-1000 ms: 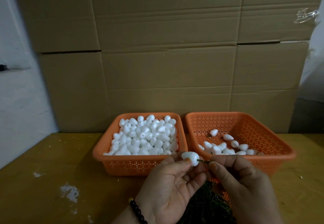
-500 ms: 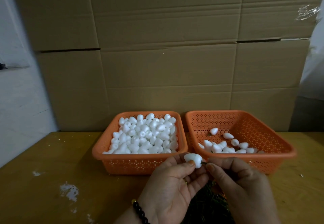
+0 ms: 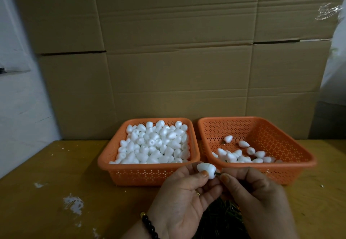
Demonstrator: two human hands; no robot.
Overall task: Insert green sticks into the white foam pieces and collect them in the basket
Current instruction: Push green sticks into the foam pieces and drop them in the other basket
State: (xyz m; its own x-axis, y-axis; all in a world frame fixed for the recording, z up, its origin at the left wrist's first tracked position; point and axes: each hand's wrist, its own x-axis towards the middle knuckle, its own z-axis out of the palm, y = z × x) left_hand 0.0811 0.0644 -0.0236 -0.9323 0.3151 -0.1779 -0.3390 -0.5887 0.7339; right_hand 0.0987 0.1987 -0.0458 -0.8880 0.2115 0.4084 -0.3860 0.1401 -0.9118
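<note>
1. Head view, only view. Wooden table (image 3: 56, 164), cardboard wall (image 3: 177, 51) behind it.
2. Left hand (image 3: 179, 199): palm up, thumb and fingers curled round one white foam piece (image 3: 206, 170), pinching it just in front of the gap between the two baskets. Ring on one finger, black bead bracelet (image 3: 149, 225) on the wrist.
3. Right hand (image 3: 262, 199): fingers curled, thumb and forefinger pinching a green stick (image 3: 218, 173). Only a short stub shows between the fingertips and the foam; its end meets the right end of the foam piece. Cannot tell how deep it sits.
4. Left basket (image 3: 149, 173): orange, perforated, piled nearly to the rim with loose foam pieces (image 3: 155, 143).
5. Right basket (image 3: 292, 165): same type, touching or just beside the left one. A thin scatter of finished pieces (image 3: 243, 156) along its near side, a couple farther back; dark stick ends poke out of some.
6. Dark green pile of sticks (image 3: 222, 218) on the table under and between the two hands, partly hidden by them.
7. White paint smears (image 3: 73, 203) on the table left of the hands.
</note>
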